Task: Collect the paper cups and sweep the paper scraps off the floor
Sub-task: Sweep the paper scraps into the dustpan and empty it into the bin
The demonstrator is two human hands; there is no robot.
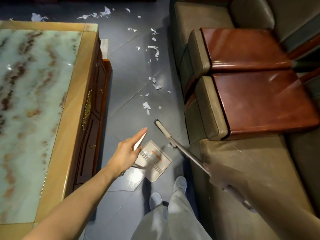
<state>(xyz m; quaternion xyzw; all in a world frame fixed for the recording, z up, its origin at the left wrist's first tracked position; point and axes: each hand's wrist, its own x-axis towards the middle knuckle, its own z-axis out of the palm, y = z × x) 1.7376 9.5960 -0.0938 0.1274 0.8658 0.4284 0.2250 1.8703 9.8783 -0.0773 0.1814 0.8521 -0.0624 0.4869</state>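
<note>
From the head view we see the left hand (127,153) pinching the pan's (156,161) pale upright handle between thumb and straight fingers. The pan itself sits on the floor (124,75) right under that hand. We judge this grip is meant to keep the pan steady and ready to slide while the other arm works.

The right hand (223,179), to the pan's right and nearer us, is smeared by motion. It appears closed round the broom (163,129) shaft, though we cannot make out single fingers.

The broom's long axis runs on a slant from that hand, past the pan's right side, to the head just beyond the pan's far corner. The dark bristles point away from us, toward the scraps (146,106). Held that way, a pull would drag paper back to the pan.

The pan's handle leans away from us. We cannot tell which edge of the pan is its open lip.

The scraps lie in a loose trail beyond the pan. The nearest are just past the broom head and the farthest are well away. One small piece sits by the shaft, beside the pan's right edge.

A table (72,94) stands left of the pan and a sofa (242,161) right of it, so the pan lies in the lane between them.

We see no cups. In our judgement the sweeping has hardly cleared anything.
</note>
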